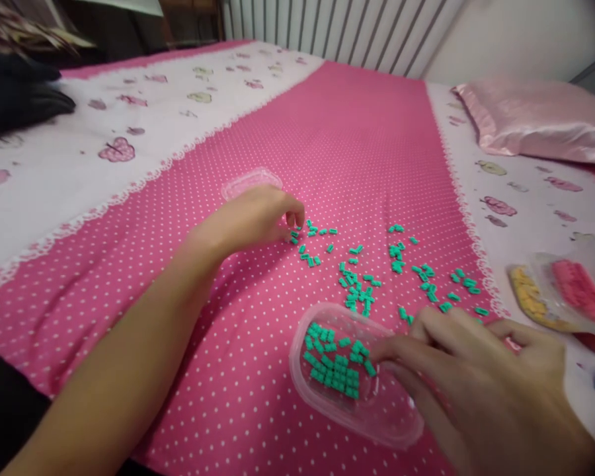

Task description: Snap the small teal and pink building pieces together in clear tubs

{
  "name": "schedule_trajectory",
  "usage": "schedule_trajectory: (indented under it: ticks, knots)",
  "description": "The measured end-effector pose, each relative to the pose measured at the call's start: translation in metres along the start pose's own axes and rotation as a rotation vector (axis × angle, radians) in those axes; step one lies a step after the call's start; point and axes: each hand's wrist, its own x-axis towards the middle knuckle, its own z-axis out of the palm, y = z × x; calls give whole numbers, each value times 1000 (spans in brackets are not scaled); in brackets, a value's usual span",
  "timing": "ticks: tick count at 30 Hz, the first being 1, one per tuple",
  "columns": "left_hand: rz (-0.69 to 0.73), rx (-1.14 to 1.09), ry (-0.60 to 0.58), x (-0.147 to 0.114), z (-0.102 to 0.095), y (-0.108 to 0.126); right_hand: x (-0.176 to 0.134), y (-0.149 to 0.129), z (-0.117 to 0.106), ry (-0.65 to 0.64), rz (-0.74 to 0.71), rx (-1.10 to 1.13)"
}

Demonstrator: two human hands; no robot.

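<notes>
Small green toy bricks [357, 291] lie scattered over the pink dotted bedspread. A clear oval plastic container [391, 430] in front of me holds many more, some set side by side in rows. My right hand [471, 370] reaches over the container's right side, thumb and index finger pinched together at a green brick [369, 367] inside. Farther off, my left hand [258, 215] is curled down to the bed with its fingertips closed around a green brick [294, 236]; the fingers partly hide the grip. Behind that hand lies a clear oval lid [252, 180].
At the right are a clear container with yellow pieces [528, 294] and a bag of red-pink pieces [582, 291]. A pink satin pillow [540, 122] rests at the far right. Bed rails [327, 30] stand behind. A dark glove-like shape [20, 96] is at the left.
</notes>
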Motion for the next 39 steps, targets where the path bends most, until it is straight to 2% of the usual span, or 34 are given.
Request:
schedule_trajectory:
  ticks: [5, 9, 12, 14, 17, 21, 26, 30, 33, 37, 39]
  knots:
    - [83, -59, -142, 2, 6, 8, 3, 15, 0, 70, -5, -37]
    - [115, -25, -136, 8, 14, 11, 7, 16, -3, 69, 28, 8]
    - [114, -38, -106, 9, 10, 14, 12, 14, -7, 45, 84, 100]
    - [124, -199, -69, 8, 3, 20, 16, 11, -8, 72, 122, 138]
    - [185, -609, -48, 6, -9, 35, 25, 0, -10, 171, 134, 178]
    - [278, -913, -206, 5, -10, 55, 31, -15, -10, 252, 104, 265]
    - [284, -1074, -332, 5, 2, 60, 30, -21, -8, 293, 66, 278]
    - [286, -1111, -349, 4, 6, 60, 31, -22, -5, 296, 123, 212]
    - [304, -1153, -389, 2, 10, 62, 32, -21, -5, 277, 98, 164]
    - [351, -1150, -455, 2, 13, 61, 24, -11, -9, 190, 15, 173]
    - [364, -1121, -450, 3, 12, 57, 18, -7, -10, 105, -11, 150]
